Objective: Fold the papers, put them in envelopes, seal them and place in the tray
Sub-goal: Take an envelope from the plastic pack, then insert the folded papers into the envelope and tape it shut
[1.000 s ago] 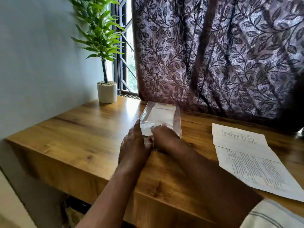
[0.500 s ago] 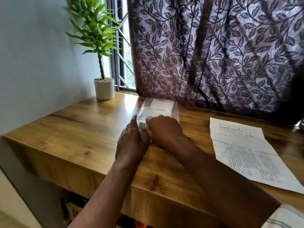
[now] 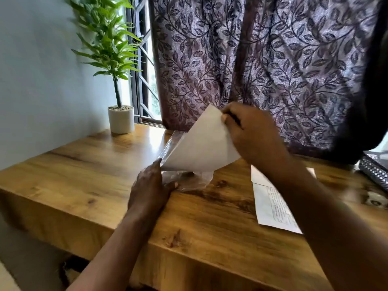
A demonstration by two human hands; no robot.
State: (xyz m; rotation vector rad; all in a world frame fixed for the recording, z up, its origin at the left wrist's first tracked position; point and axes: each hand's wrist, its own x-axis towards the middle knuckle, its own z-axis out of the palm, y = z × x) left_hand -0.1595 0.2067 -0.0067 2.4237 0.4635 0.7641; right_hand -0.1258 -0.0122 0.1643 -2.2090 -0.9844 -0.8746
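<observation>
My right hand pinches the top corner of a white envelope and holds it tilted in the air, its lower corner still at the mouth of a clear plastic packet that lies on the wooden table. My left hand rests flat on the packet's near end, fingers pointing away, thumb against the plastic. A printed paper lies flat on the table to the right, partly hidden behind my right forearm. No tray is in view.
A potted green plant stands at the table's far left corner by the window. A patterned purple curtain hangs along the back. A dark keyboard-like object sits at the far right edge.
Both hands were low on the packet's near end. My right hand has since risen up and away, pulling a white envelope out of the packet; my left hand stays on the plastic.
</observation>
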